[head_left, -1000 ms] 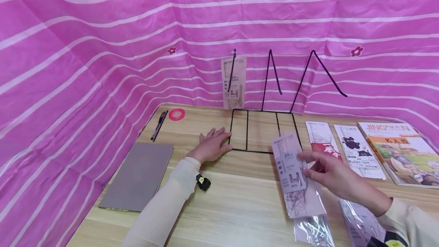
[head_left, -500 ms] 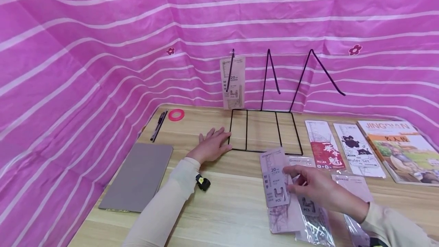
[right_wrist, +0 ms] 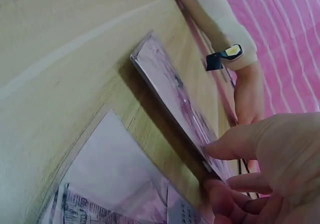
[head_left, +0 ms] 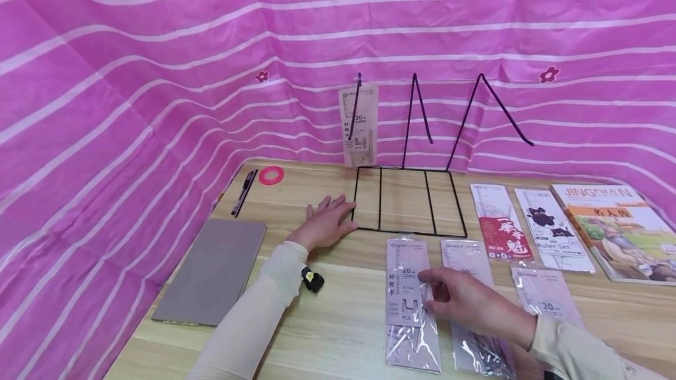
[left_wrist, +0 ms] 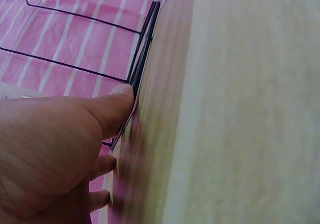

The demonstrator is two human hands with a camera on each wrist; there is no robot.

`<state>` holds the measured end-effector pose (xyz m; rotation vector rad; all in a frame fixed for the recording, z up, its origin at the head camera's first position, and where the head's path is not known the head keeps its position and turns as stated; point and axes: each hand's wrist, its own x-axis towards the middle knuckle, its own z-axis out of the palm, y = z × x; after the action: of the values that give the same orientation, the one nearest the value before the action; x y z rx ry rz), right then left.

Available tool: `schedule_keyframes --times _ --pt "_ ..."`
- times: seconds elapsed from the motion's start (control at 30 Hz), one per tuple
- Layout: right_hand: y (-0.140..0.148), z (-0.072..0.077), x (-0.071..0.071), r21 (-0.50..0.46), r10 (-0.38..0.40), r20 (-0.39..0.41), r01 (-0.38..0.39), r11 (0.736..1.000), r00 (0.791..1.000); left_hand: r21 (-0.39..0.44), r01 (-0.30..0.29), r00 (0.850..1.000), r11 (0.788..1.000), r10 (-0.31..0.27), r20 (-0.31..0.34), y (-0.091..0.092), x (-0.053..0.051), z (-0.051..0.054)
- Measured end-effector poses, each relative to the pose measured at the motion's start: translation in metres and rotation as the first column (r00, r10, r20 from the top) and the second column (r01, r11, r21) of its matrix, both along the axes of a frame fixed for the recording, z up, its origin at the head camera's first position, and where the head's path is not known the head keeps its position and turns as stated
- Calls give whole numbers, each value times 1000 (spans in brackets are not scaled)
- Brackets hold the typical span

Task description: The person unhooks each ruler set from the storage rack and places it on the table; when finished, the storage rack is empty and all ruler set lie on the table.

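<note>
In the head view my left hand (head_left: 327,224) lies flat with spread fingers on the table, touching the front left corner of a black wire rack (head_left: 380,198). The left wrist view has that thumb against the rack's base wire. My right hand (head_left: 470,298) pinches the right edge of a clear-wrapped ruler set (head_left: 406,309) between thumb and fingers. In the right wrist view this ruler set (right_wrist: 170,91) appears slightly tilted over its shadow. A second wrapped ruler set (head_left: 465,257) lies partly beneath my right hand. Another ruler set (head_left: 364,125) hangs at the rack's left hook.
A third wrapped ruler set (head_left: 544,289) lies by my right sleeve. Behind it are a red-and-white ruler pack (head_left: 502,233), a cat-printed ruler pack (head_left: 551,233) and a magazine (head_left: 623,239). Leftward lie a grey folder (head_left: 211,271), pens (head_left: 244,192) and pink tape (head_left: 271,175).
My right hand has carried the ruler set left and down, from above the rack's front right corner to the table in front of the rack. My left hand has stayed put.
</note>
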<state>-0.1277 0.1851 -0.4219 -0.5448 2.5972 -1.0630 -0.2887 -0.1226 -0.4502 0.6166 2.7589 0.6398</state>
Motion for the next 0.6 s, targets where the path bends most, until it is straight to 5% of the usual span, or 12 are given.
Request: schedule_keyframes --times 0.27,0.37,0.5,0.6 --pt "15 10 -5 79 -56 -68 61 995 996 7 7 1000 1000 -7 3 0 -1 1" --pt "33 17 -26 123 -123 -182 147 981 976 4 -7 1000 1000 7 -8 -1 -2 1" --pt "58 17 -59 231 -203 -340 291 929 918 -4 -19 1000 1000 19 -11 -2 -2 0" --pt "72 13 -74 262 -223 -369 331 906 902 -5 -5 1000 1000 5 -10 -1 -2 -1"
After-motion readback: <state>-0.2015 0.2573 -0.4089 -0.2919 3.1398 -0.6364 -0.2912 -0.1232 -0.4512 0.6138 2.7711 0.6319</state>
